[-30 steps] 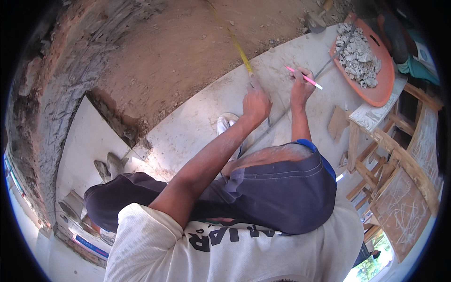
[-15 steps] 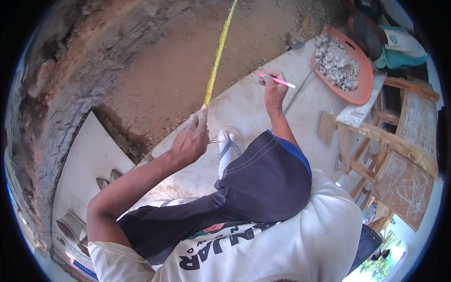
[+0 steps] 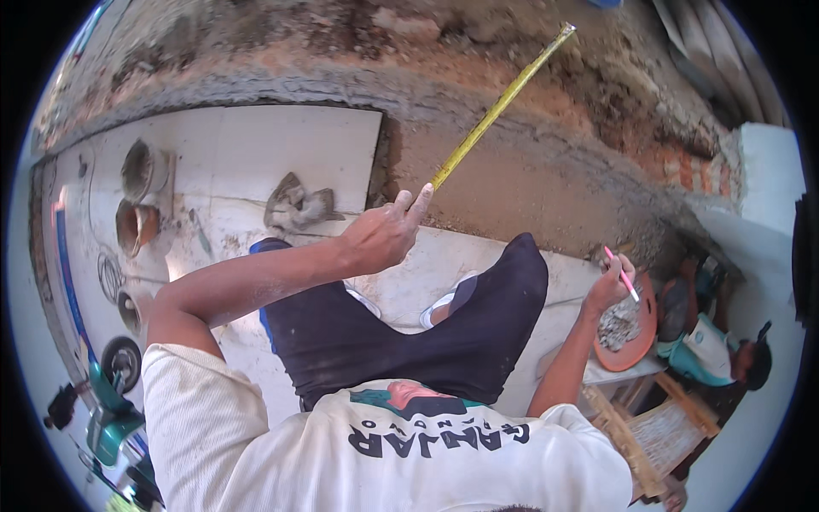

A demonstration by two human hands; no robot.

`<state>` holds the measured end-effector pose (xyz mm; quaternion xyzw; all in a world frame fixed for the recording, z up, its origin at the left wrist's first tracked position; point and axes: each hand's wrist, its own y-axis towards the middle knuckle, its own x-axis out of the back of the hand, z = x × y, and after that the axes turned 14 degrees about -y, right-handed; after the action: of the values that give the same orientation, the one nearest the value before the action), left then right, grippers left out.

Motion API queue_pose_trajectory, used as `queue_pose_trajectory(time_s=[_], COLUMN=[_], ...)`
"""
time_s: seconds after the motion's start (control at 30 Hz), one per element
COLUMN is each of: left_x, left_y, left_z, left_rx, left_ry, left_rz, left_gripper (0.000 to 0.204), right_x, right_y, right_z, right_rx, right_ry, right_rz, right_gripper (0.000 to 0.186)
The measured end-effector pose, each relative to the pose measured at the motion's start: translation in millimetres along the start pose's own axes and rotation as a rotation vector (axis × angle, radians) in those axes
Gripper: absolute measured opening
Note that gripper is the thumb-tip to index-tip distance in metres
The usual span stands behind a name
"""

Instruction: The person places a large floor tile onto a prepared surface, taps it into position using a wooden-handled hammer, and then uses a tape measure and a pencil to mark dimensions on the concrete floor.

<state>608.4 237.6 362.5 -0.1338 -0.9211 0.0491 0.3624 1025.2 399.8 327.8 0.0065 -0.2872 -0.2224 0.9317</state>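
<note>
My left hand (image 3: 386,235) is closed round the near end of a yellow tape measure (image 3: 501,107). Its stiff blade slants up and to the right over the bare sandy strip (image 3: 512,189), with the free far end in front of the rough earth bank. Whether a tape case sits inside my palm is hidden. My right hand (image 3: 608,283), out to the right and apart from the tape, pinches a slim pink pen (image 3: 628,282) with a white end. Pale floor tiles (image 3: 299,141) border the sand.
An orange tub (image 3: 641,343) of grey rubble stands right, near a wooden frame (image 3: 627,435) and a crouching person (image 3: 708,346). A crumpled grey thing (image 3: 300,206) lies on the tiles. Buckets (image 3: 143,171) and a green scooter (image 3: 111,418) are left.
My view has turned, bringing buckets and the scooter in at left. The tape now leans further right and its far end shows. My hands are wider apart, each with the same grip.
</note>
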Motion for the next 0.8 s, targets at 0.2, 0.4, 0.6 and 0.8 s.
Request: queue_pose_trajectory(time_s=[0.2,0.4,0.6,0.8], left_x=[129.4,219.2,260.4,266.9], left_y=[-120.2,-298.5,-456.9,-558.7], left_z=[-118.0,-225.2,-287.3,-273.3], left_rx=[0.271,0.598,0.939,1.134], left_ry=[-0.106,-0.279,-0.431,-0.443], left_rz=[-0.280,-0.756,-1.139,-1.425], left_gripper=[0.079,0.067,0.064,0.066], right_x=[35.6,15.8,-52.5,-134.5], right_y=[-7.1,-96.0,-191.8,-261.2], right_z=[216.6,440.3,548.4,509.5], right_rx=[0.020,0.213,0.468,0.626], right_ry=[0.039,0.034,-0.047,-0.472], right_rz=[0.279,0.815,1.198,1.453], right_gripper=[0.013,0.009,0.007,0.009])
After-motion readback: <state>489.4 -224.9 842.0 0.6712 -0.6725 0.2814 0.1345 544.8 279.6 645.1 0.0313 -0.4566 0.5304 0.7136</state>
